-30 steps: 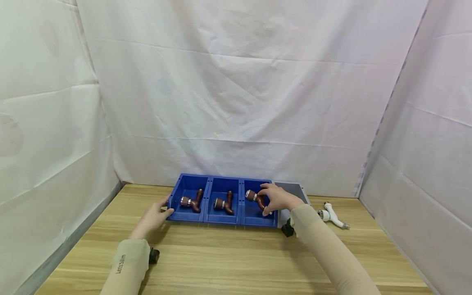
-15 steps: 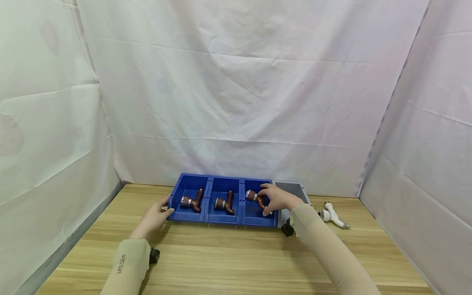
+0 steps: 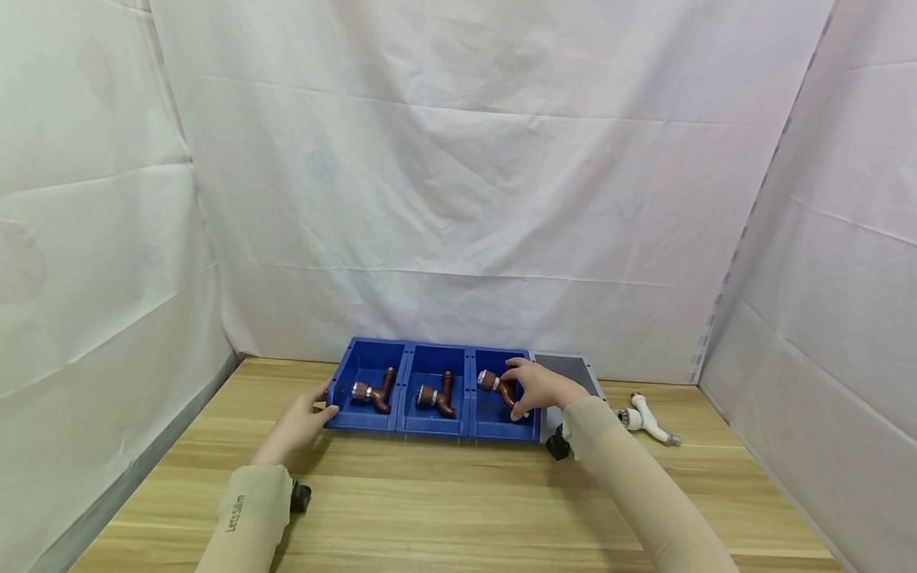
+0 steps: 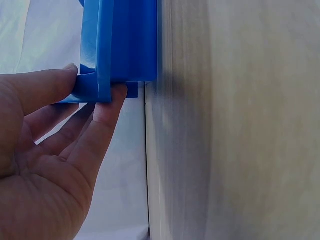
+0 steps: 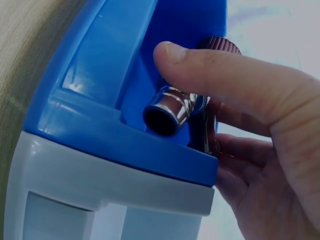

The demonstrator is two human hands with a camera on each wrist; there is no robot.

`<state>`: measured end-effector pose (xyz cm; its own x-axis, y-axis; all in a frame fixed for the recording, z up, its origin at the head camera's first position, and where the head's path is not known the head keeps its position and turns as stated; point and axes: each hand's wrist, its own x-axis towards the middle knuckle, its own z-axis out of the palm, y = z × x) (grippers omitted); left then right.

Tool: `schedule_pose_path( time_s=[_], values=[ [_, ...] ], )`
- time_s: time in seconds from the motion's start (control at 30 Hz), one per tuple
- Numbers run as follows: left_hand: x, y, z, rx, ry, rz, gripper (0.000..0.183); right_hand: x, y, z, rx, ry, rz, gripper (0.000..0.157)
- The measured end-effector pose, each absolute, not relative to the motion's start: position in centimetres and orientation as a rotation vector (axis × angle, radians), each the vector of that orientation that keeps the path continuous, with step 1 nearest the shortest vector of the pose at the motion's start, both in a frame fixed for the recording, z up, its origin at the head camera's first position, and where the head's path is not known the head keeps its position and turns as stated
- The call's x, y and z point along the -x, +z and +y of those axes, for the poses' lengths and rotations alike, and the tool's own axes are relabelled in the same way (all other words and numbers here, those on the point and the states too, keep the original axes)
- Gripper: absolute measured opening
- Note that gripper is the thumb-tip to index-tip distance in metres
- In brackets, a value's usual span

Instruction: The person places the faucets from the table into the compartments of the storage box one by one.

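My left hand (image 3: 299, 426) pinches the rim at the near left corner of the leftmost blue bin (image 4: 103, 45), thumb on one side and fingers on the other. In the third blue bin (image 3: 497, 430), my right hand (image 3: 540, 386) holds a brown tap (image 5: 172, 102) with a ribbed knob and a silver spout end. The thumb lies over its body; the fingers behind are partly hidden. Another brown tap (image 3: 376, 394) lies in the leftmost bin, and a similar brown tap (image 3: 438, 395) lies in the middle bin (image 3: 433, 428).
A grey bin (image 3: 566, 364) adjoins the blue row on the right, partly behind the right hand. Beyond it a white tap (image 3: 648, 418) lies on the wooden table (image 3: 430, 509). White cloth (image 3: 458, 199) hangs behind and at both sides.
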<state>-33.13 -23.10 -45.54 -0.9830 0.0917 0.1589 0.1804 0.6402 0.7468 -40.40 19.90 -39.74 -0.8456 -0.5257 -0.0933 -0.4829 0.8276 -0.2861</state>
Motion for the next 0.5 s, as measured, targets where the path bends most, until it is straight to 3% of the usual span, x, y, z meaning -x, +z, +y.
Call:
schedule_pose_path(
  time_s=[0.5],
  values=[
    [33.26, -45.68, -23.13, 0.232, -1.239, -2.753, 0.057, 40.63, -40.02, 19.76, 0.792, -0.376, 2.839, 0.065]
  ],
)
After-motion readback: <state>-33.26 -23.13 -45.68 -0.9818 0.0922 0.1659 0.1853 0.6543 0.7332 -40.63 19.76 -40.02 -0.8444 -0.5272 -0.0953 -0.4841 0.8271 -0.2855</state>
